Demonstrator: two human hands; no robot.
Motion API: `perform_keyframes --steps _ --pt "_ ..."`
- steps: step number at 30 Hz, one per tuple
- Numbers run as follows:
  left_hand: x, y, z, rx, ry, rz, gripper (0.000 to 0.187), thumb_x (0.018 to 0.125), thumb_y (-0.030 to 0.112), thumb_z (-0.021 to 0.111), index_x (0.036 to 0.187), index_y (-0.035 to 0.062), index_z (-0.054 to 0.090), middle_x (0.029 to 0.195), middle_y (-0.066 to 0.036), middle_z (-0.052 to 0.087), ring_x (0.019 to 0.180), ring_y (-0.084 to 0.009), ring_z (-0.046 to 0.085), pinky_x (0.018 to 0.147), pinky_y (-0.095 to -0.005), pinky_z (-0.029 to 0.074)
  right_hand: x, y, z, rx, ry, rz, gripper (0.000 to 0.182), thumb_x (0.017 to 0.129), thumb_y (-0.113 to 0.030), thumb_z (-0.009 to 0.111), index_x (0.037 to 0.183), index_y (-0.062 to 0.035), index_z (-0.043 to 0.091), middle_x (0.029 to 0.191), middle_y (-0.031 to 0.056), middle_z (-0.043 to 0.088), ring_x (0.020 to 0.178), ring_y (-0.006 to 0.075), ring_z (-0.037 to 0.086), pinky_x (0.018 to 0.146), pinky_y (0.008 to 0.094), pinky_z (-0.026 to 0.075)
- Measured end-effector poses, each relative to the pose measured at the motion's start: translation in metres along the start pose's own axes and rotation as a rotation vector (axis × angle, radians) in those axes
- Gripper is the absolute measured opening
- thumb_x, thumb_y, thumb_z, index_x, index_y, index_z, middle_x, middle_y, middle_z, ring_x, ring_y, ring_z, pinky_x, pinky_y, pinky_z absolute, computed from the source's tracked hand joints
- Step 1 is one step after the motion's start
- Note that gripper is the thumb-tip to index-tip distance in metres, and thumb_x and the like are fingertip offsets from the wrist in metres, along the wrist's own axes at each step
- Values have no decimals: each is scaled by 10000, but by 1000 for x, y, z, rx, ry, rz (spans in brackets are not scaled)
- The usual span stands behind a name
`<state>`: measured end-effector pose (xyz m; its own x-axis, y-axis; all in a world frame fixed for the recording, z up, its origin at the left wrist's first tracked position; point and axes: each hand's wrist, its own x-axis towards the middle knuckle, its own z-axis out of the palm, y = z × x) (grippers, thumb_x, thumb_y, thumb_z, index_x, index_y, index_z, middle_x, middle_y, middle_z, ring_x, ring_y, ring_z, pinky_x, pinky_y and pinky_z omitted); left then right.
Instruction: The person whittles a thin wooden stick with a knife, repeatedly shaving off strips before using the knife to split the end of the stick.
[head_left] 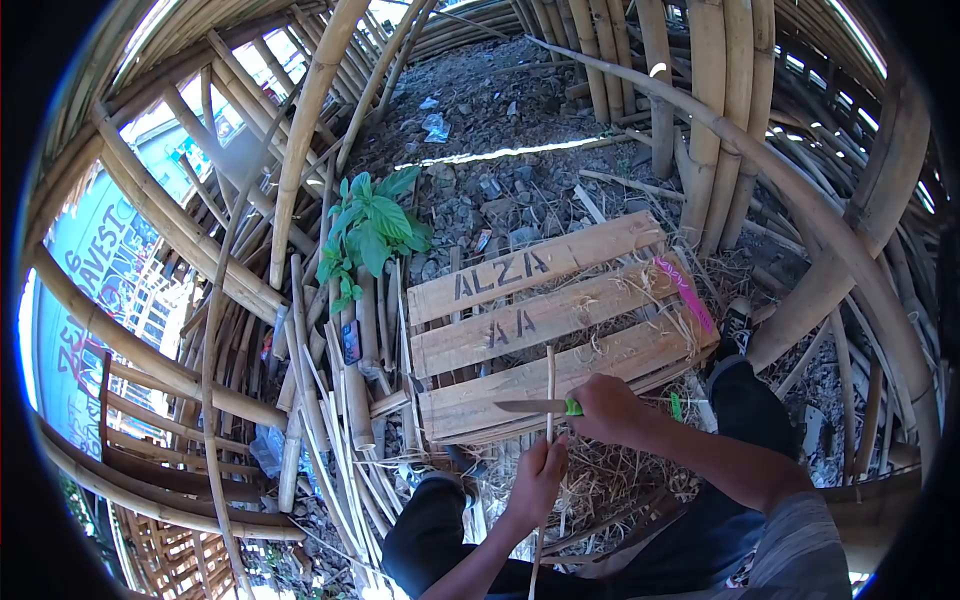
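Observation:
My right hand [607, 410] is closed around the green handle of a knife [532, 406]. The blade points left and crosses a thin bamboo strip [550, 372], apparently touching it. In my left hand [540, 472] the strip is gripped below the blade, standing nearly upright, with its lower end running down between my legs. Just beyond both hands lies a slatted wooden crate [470, 352] with "ALZA" and "AA" stencilled on its boards. Pale shavings [650, 470] lie below and around my right hand.
Bamboo poles [735, 120] stand at the right, and a long curved pole [800, 190] arches there. Split bamboo strips [330, 450] are piled at the left. A leafy green plant [375, 222] grows behind the crate. A pink ribbon [685, 292] lies on the crate's right end.

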<state>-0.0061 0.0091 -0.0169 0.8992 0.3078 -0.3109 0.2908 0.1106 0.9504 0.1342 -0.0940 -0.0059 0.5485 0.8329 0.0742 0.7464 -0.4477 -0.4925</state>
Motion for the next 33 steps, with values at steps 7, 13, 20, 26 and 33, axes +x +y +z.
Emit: perform_keyframes --steps 7,13,20,26,33 --pt "2 0 -3 74 6 -9 327 952 217 438 694 18 404 540 4 375 501 -77 324 458 -282 283 0 -4 7 12 -38 -38 189 672 -212 638 705 -25 643 648 181 610 658 336 627 627 427 510" --pt "2 3 -1 129 12 -3 328 947 211 445 689 12 401 529 -7 386 487 -82 330 447 -298 286 1 1 6 -13 -52 -24 191 666 -218 636 704 -31 647 640 182 608 644 342 625 615 426 513" --pt "2 2 -1 100 18 -1 323 945 205 452 686 19 400 534 5 382 490 -74 325 441 -288 280 1 -2 8 17 -59 -28 204 684 -230 634 691 -27 638 636 186 605 645 343 625 610 425 512" --pt "1 5 0 38 0 1 283 947 180 446 708 34 403 553 34 360 499 -50 302 439 -263 260 0 -4 8 26 -56 -48 212 681 -235 649 682 -24 634 616 172 602 629 337 626 606 422 513" --pt "1 9 0 99 10 34 285 948 183 448 711 35 394 548 30 360 499 -51 303 440 -264 263 3 0 5 -73 15 -71 212 673 -238 648 684 -27 638 624 173 604 630 332 624 608 422 512"
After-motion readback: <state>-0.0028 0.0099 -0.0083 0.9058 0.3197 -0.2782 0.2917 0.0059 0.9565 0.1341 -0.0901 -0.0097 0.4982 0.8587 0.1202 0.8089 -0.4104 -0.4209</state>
